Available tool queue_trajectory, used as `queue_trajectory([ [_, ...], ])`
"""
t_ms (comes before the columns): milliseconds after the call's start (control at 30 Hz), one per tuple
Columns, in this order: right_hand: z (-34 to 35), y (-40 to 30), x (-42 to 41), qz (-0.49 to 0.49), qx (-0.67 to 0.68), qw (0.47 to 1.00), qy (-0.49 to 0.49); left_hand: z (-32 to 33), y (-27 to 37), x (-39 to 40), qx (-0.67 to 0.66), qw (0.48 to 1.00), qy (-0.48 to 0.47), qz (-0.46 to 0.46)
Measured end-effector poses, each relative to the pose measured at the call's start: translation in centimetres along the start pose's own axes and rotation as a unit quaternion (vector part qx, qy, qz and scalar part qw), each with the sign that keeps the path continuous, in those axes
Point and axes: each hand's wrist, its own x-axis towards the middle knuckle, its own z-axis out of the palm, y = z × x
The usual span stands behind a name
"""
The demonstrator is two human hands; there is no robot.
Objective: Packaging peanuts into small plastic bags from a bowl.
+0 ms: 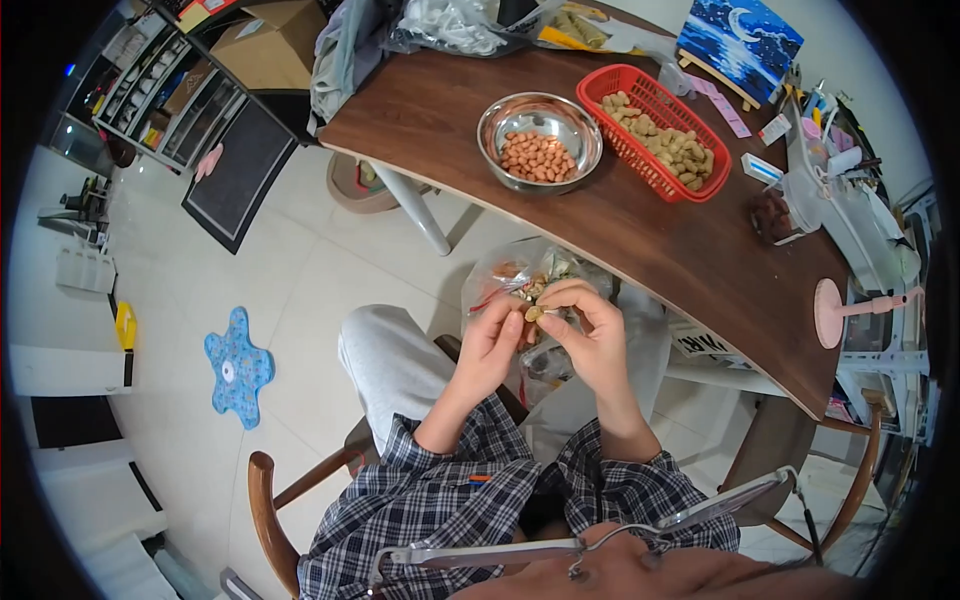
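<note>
Between my two hands, just over a plastic bag, is a peanut pod (534, 313). The fingertips of my right hand (592, 322) pinch it. My left hand (491, 337) meets it from the other side, thumb and fingertips closed at its edge. Shell scraps lie in the clear plastic bag (487, 279) below, partly hidden by my hands. On the table, a steel bowl (499, 112) contains reddish shelled peanuts (536, 156). Beside it, unshelled peanuts (667, 146) fill much of a red plastic basket (600, 75).
The brown wooden table (660, 240) curves across in front of me. On its right stand a jar of dark pieces (776, 217), a pink stand (829, 313) and a small painting (739, 37). Plastic bags (457, 26) lie at the back. A blue mat (240, 367) is on the floor.
</note>
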Motion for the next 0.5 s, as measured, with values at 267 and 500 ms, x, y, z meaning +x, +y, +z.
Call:
queue_trajectory([
  [267,-1.13,0.90,-0.07,-0.026,-0.088,0.995,-0.040,-0.01,-0.02,0.08,-0.025,0.999,-0.027,0.011],
  [500,-0.38,0.95,-0.59,-0.035,-0.122,0.992,0.010,0.58,0.48,-0.05,0.193,0.978,0.029,0.070],
])
